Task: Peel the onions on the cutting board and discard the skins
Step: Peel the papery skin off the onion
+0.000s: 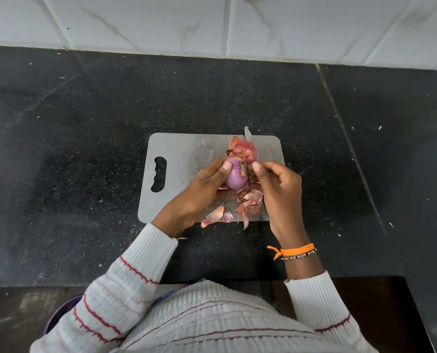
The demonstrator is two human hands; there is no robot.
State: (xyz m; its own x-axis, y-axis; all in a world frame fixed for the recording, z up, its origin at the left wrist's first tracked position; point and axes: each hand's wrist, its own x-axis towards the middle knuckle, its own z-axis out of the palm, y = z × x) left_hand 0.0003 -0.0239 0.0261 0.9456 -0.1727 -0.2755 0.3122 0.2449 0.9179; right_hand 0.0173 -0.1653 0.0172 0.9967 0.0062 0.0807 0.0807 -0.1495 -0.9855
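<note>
Gripping the mostly bare onion above the cutting board in your left hand, you pinched its last skin flap with your right hand, where a brittle tear could have left scraps clinging near the root.

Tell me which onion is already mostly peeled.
The onion held in the left hand: smooth and purple. The other onion on the board still wears papery skin.

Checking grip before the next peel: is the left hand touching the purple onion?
Touching. The head view shows the left hand gripping the purple onion, thumb pressed on its upper side.
</note>
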